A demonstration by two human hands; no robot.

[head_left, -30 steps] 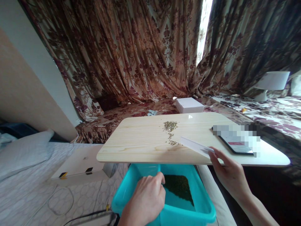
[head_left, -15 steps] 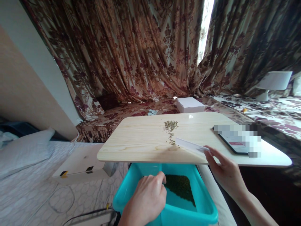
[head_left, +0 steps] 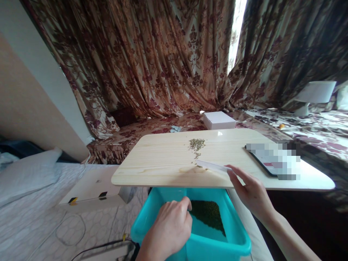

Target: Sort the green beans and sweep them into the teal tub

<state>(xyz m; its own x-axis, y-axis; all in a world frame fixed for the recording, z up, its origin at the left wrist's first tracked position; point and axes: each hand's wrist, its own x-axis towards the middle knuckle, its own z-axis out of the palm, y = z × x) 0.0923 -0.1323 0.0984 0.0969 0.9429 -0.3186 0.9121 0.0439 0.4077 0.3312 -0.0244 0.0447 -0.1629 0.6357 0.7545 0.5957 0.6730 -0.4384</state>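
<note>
In my right hand (head_left: 248, 192), a thin white strip (head_left: 213, 166) like a card is pinched between thumb and fingers. Its far end touches the near part of a loose trail of small greenish grains (head_left: 197, 144) on the light wooden board (head_left: 152, 159). Below the board's near edge stands a turquoise bin (head_left: 233, 237) with a divider down its middle. My left hand (head_left: 172, 224) is closed over that divider, its fingertips mostly hidden. Dark green grains (head_left: 209, 215) lie heaped in the bin's right compartment.
A tablet or phone (head_left: 268, 159), partly blurred, lies on the board's right side. Behind the board sits a white box (head_left: 219, 120). A pale case (head_left: 91, 188) rests on the bed at left, with a cable and power strip (head_left: 114, 252) near it.
My right hand has moved left with the white strip, bringing its end against the near grains. My left hand stays in place on the bin.
</note>
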